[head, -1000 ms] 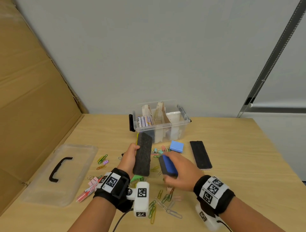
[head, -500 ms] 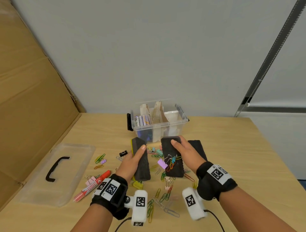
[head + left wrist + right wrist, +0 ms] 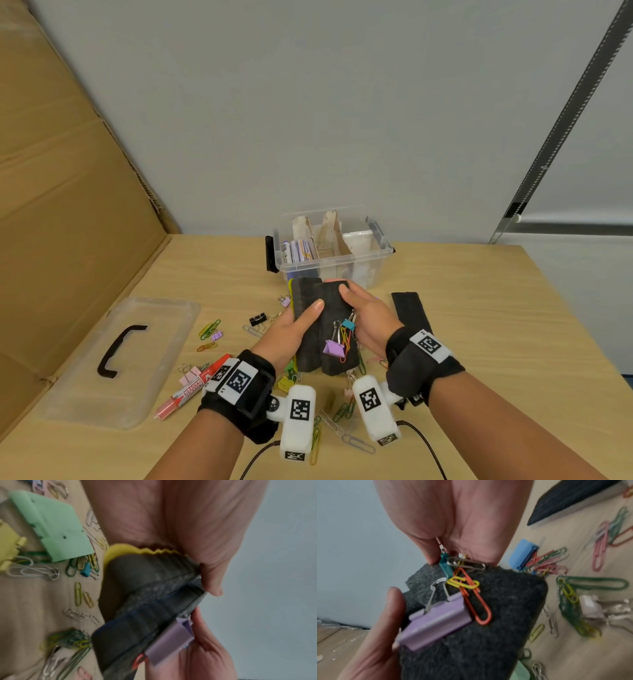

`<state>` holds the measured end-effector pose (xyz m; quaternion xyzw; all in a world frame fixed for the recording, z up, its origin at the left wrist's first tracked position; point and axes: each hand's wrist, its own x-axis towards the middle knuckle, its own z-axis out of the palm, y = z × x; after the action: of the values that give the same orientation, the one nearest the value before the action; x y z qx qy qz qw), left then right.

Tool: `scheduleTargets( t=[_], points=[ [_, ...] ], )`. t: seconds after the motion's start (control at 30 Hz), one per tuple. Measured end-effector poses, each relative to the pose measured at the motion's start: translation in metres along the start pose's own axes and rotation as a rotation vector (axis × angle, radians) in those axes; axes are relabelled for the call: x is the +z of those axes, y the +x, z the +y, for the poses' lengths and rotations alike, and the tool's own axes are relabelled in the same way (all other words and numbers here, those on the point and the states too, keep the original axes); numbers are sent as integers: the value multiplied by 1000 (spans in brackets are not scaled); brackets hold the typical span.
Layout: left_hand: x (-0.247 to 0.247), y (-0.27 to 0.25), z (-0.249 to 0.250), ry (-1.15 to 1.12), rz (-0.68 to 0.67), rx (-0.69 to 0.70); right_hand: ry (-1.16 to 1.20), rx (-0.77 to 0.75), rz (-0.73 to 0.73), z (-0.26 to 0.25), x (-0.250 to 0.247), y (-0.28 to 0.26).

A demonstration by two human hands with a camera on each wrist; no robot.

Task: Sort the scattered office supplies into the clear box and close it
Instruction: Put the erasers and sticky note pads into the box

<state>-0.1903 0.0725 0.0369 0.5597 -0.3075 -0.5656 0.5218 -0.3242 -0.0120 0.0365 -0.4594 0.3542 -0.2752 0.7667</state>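
Two board erasers are held side by side above the table, dark felt faces up, edges touching. My left hand grips the yellow-backed eraser, thumb on top. My right hand grips the blue-backed eraser. A purple binder clip, a teal clip and some paper clips cling to its felt. The clear box stands open just beyond the erasers, with cardboard dividers and markers inside. In the left wrist view both erasers overlap.
A third eraser lies to the right of my hands. The box lid with its black handle rests at the left, a red marker beside it. Paper clips and binder clips are scattered under my hands. A cardboard wall stands at the left.
My right hand turned the blue-backed eraser felt side up, with clips stuck to it. Both hands then brought the two erasers together, side by side.
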Motion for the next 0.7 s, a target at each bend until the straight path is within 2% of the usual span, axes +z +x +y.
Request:
scheduleTargets(
  t=[0.07,0.23,0.33,0.4,0.47,0.53,0.6,0.63,0.7],
  points=[
    [1,0,0,-73,-3,-16,-35,-5,-32,1,2,2],
    [-3,-1,-2,-218,-8,-32,-345,-57,-115,1,3,7],
    [-4,2,-4,-223,-4,-26,-486,-62,-126,5,3,10],
    [-5,4,-5,-218,24,-10,-638,-118,-79,7,4,11],
    [-9,7,-4,-226,77,9,-709,-252,25,10,8,5],
    [-15,10,-3,-237,111,20,-846,-536,153,12,11,-7],
    [-20,10,-2,-227,108,26,-1115,-799,175,15,8,-14],
    [-22,10,-1,-222,102,29,-1222,-862,135,19,6,-15],
    [-23,9,0,-221,89,25,-1243,-823,69,25,6,-15]
  ],
)
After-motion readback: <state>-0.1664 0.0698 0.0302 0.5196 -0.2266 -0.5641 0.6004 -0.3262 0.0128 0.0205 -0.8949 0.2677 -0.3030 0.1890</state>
